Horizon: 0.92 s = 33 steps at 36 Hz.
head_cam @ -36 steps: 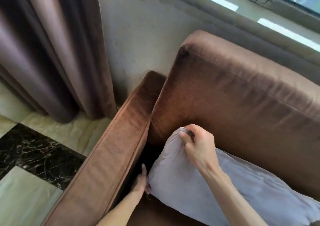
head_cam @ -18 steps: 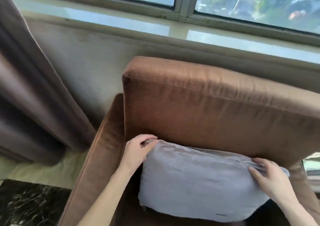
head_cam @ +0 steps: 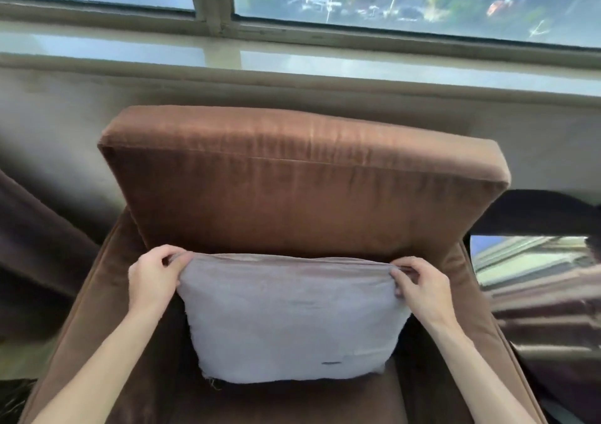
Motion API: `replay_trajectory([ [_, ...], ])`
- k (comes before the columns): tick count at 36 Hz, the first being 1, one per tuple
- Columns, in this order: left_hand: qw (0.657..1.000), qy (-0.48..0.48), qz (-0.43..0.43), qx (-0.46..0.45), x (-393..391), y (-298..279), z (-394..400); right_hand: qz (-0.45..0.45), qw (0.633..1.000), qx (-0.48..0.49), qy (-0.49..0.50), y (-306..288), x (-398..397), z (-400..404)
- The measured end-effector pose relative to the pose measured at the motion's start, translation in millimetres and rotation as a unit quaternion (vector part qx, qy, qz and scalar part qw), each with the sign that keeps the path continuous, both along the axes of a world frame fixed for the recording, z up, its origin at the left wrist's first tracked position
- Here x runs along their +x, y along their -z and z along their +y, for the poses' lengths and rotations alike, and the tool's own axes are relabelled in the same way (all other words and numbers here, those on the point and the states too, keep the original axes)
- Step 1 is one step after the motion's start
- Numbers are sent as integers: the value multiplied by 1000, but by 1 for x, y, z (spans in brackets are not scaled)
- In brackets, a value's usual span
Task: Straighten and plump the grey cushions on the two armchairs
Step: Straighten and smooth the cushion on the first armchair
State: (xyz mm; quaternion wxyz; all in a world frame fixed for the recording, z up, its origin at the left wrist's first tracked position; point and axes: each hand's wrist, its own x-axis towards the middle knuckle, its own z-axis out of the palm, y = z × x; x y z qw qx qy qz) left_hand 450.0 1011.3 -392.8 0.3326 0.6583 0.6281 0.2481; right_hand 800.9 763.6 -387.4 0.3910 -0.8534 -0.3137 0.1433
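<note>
A grey cushion (head_cam: pixel 292 316) stands upright on the seat of a brown armchair (head_cam: pixel 302 192), leaning against its thick back pad. My left hand (head_cam: pixel 156 277) pinches the cushion's top left corner. My right hand (head_cam: pixel 419 285) pinches the top right corner. The cushion sits about centred between the two armrests, and its lower edge rests on the seat. Loose threads hang from its bottom left corner.
A wall with a window sill (head_cam: pixel 292 56) runs right behind the chair back. A brown curtain (head_cam: pixel 35 251) hangs at the left. A glossy dark table top (head_cam: pixel 536 287) stands close to the right armrest.
The view has swung to face the chair squarely. The cushion went from lying tilted at the left to upright and centred, with each hand now gripping a top corner.
</note>
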Motion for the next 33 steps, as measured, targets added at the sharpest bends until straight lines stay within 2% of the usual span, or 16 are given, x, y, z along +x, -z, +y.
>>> replay_trajectory([
  [3,990,29,99,94,19,-21,-13,42,995,84,40,11,6,-28],
  [5,983,75,94,138,49,-37,-28,90,987,107,77,30,6,-48],
  [7,977,171,43,122,91,-45,-47,149,979,98,97,57,3,-63],
  [10,948,307,6,79,161,-41,-79,257,958,29,121,102,-2,-75],
  [12,922,378,43,70,204,-31,-100,330,937,-56,100,130,-8,-82],
  [15,881,455,113,61,255,-18,-122,367,909,-198,17,158,-18,-94],
  [19,846,491,193,79,289,-9,-141,378,898,-223,-21,184,-24,-97],
  [21,861,466,184,86,294,-6,-144,345,919,-191,10,199,-24,-93],
  [23,878,440,160,102,295,-2,-143,283,938,-202,20,207,-22,-88],
  [27,895,406,107,149,291,3,-138,273,923,-272,9,197,-16,-86],
  [30,893,398,108,183,286,4,-134,237,917,-321,13,194,-16,-91],
  [33,885,398,120,210,279,3,-137,235,917,-323,-9,191,-17,-90],
])
